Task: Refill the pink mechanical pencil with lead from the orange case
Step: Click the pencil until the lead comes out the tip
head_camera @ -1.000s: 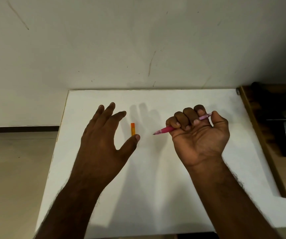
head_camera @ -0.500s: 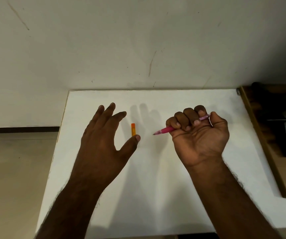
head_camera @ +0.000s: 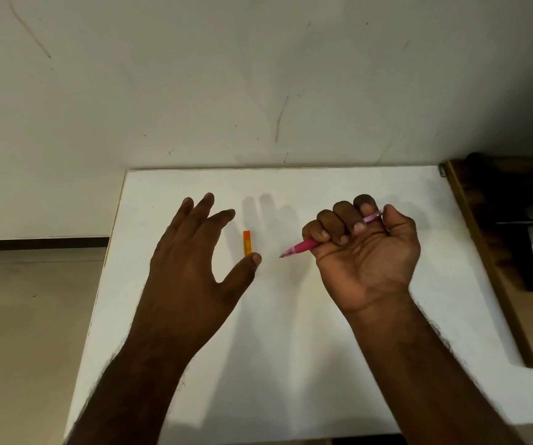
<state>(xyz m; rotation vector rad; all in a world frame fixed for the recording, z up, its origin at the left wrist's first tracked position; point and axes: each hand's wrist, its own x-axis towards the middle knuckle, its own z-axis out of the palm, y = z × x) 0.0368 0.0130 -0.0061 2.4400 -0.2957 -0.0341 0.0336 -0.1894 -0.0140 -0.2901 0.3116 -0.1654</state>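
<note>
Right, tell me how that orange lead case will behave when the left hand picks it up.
The orange lead case looks small and slim, so it is probably very light and stiff. It lies flat on the smooth white table, so it may skid rather than roll. The open left hand would likely need a fingertip pinch.

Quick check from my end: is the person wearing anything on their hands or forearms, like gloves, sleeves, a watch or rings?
Nothing worn is visible. The left hand and right hand are bare, with no gloves, rings or watch showing. Both forearms are uncovered down to the bottom edge of the head view, with no sleeve cuffs, bands or markings in sight.
</note>
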